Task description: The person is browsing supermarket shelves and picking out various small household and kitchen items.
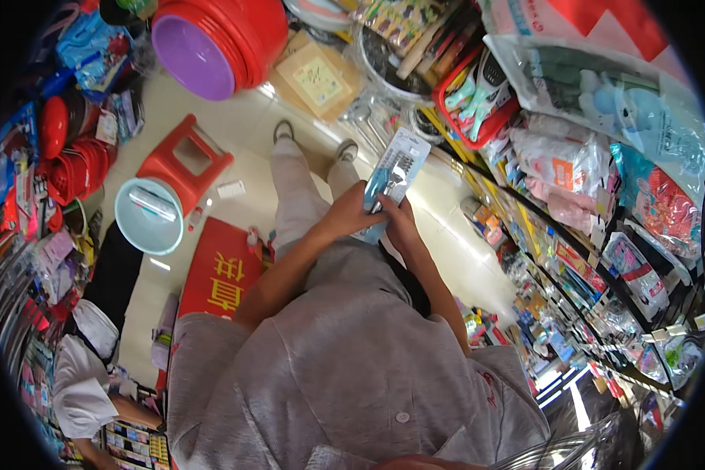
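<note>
Both my hands hold one blister pack point(396, 167) in front of my waist. Its card is blue and white, with a hanging slot at the far end. Under the clear plastic are a dark row of small parts and a metal shaft; I cannot tell which tool it is. My left hand point(352, 208) grips the pack's near left side. On the near right side is my right hand point(400, 222), its thumb lying across the front. The near end of the pack is partly hidden by my fingers.
Crowded shelves point(576, 235) run along my right, with a red basket point(473, 141) of utensils. Ahead stands a red tub point(264, 35). To my left are a red plastic stool point(182, 161), a pale blue basin point(147, 238) with packaged goods, a red box point(217, 270) and another person point(85, 382).
</note>
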Motion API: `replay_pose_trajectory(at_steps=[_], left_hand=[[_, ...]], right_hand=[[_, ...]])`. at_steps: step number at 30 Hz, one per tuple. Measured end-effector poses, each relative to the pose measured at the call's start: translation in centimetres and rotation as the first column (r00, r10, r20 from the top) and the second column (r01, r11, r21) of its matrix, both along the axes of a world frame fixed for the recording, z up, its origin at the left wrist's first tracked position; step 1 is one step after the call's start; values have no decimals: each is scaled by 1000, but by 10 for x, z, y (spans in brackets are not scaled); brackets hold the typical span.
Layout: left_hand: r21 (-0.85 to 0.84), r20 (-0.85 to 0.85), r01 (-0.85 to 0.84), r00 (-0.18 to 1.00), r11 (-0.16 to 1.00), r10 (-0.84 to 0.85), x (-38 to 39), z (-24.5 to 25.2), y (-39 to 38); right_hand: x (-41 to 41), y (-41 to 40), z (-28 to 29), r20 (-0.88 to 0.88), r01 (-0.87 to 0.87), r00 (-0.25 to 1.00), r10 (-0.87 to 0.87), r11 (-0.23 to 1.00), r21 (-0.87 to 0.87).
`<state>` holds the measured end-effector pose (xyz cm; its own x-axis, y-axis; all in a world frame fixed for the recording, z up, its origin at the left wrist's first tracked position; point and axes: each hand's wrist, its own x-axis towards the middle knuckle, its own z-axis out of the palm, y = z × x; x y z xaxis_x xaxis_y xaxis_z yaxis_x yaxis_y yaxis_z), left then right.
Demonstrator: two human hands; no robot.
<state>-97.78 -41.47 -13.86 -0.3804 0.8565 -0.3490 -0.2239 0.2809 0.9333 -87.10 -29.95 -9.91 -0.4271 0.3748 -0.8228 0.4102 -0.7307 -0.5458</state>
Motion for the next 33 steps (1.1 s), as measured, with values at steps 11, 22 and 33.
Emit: replay_pose_trajectory(at_steps=[11, 22, 33], left_hand=[[-209, 228, -460, 835, 863, 500, 57, -57, -119], [-768, -140, -324, 926, 552, 349, 132, -173, -337], [-885, 27, -113, 956, 451, 293, 63, -435, -406]], right_hand=[[44, -33, -21, -8, -232, 972, 233, 971, 50], [155, -65, -112, 185, -37, 980, 74, 980, -196], [171, -142, -221, 404, -23, 902, 152, 952, -305]])
